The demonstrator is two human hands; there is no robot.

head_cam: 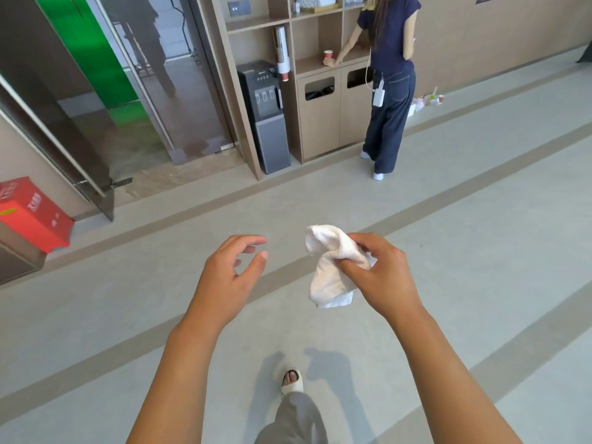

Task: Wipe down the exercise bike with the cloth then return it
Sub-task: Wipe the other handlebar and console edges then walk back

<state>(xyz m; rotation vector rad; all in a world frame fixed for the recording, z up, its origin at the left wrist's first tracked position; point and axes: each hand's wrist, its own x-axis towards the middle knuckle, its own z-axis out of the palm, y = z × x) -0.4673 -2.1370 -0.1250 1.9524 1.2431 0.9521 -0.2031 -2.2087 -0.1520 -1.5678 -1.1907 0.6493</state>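
White terry cloth (333,267) hangs from your right hand (381,270), a little to 1 o'clock of the picture centre. Your fingers pinch it at a bunched fold near its upper part, and the rest falls loose below. Your left hand (230,277) is beside it at 11 o'clock, apart from the cloth, with fingers relaxed and half curved, holding nothing.

I judge the cloth is light, soft and floppy, with a rough looped surface that will not slip easily. It has no stiffness, so one pinch is enough to carry it. For wiping, it is better to fold it into a pad and take it with your whole palm.

Below, at 6 o'clock, your foot in a pale sandal (291,379) steps on smooth grey floor (448,251) with darker bands. Farther, at 12 o'clock, stands a dark boxy water dispenser (264,116) against wood-look shelving (320,43), and another person (389,78) stands at 1 o'clock. A red box (32,213) is at 9 o'clock. No exercise bike is in view, so I cannot tell how far the task is.
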